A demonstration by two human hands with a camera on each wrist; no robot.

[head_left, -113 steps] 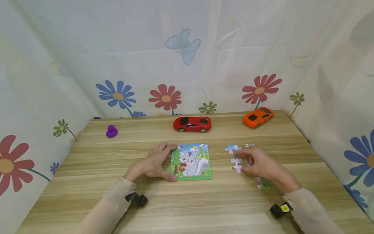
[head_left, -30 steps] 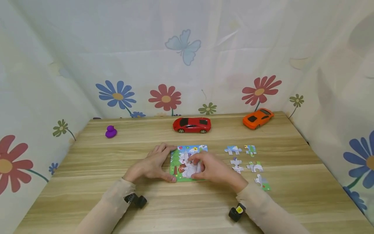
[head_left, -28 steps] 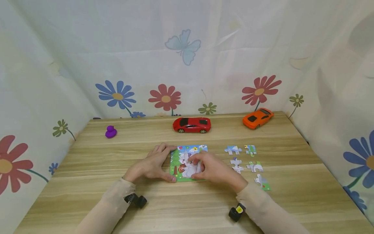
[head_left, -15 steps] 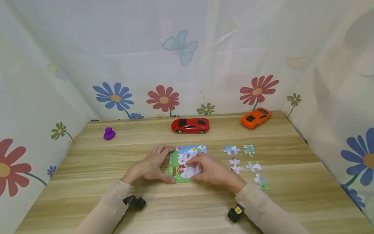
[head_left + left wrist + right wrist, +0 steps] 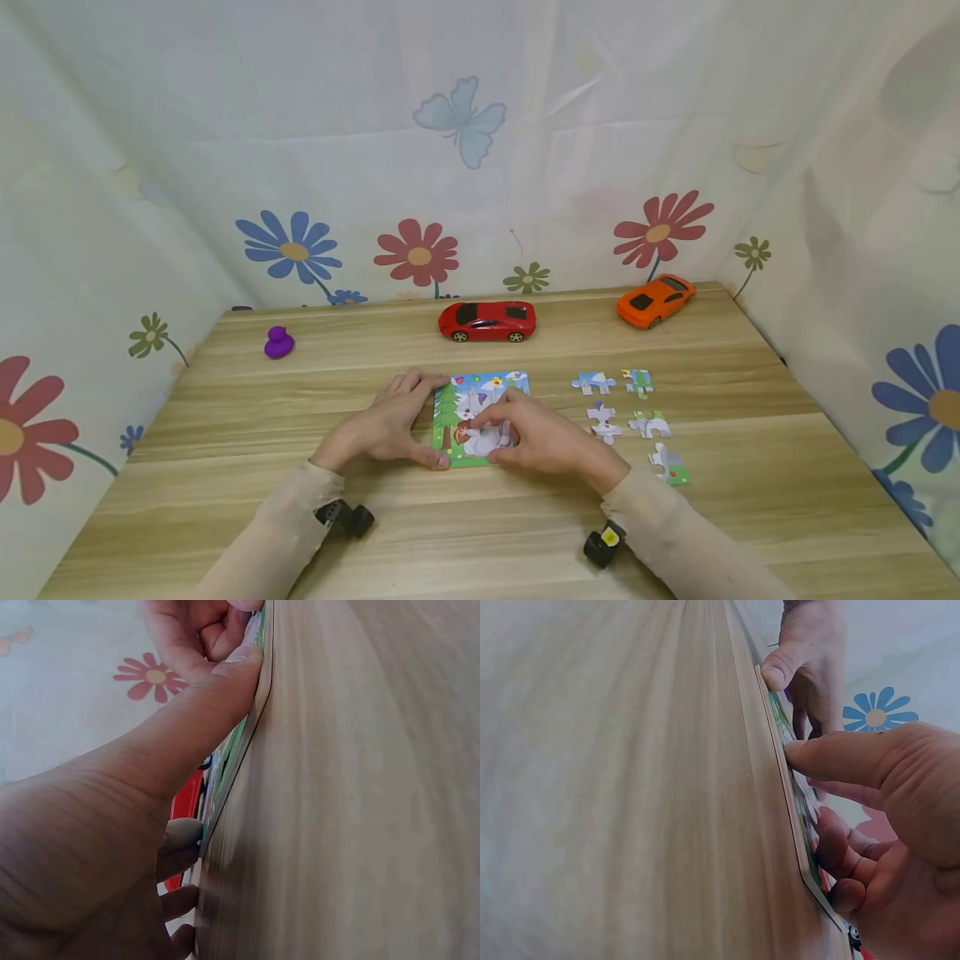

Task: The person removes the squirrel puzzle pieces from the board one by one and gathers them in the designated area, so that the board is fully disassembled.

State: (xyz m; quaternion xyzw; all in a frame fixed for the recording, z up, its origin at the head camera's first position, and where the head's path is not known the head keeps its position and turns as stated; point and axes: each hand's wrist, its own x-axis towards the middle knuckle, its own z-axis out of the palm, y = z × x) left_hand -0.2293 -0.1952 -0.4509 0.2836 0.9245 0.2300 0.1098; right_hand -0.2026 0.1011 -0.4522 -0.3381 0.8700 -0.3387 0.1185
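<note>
A square squirrel puzzle board (image 5: 446, 408) lies flat on the wooden table in the head view. My left hand (image 5: 388, 423) grips its left side, thumb at the near left corner and index finger at the far one. Over the board's near middle, my right hand (image 5: 536, 433) pinches a whitish puzzle piece (image 5: 489, 440) low against the picture; the hand hides part of it and the board's right side. In the right wrist view the thumb tip (image 5: 795, 755) sits at the board's near edge. Loose pieces, such as a sky-blue puzzle piece (image 5: 593, 383), lie to the right.
Among the other loose pieces is a green-and-grey corner piece (image 5: 675, 468). Toward the back stand a red toy car (image 5: 487, 322), an orange toy car (image 5: 655, 302) and a purple rubber duck (image 5: 278, 342). Flowered cloth (image 5: 468, 192) hangs behind the table and on both sides.
Since 3.8 s ago my right hand has moved left from the loose pieces onto the board; over the last second it has hardly moved. My left hand has stayed on the board's left side.
</note>
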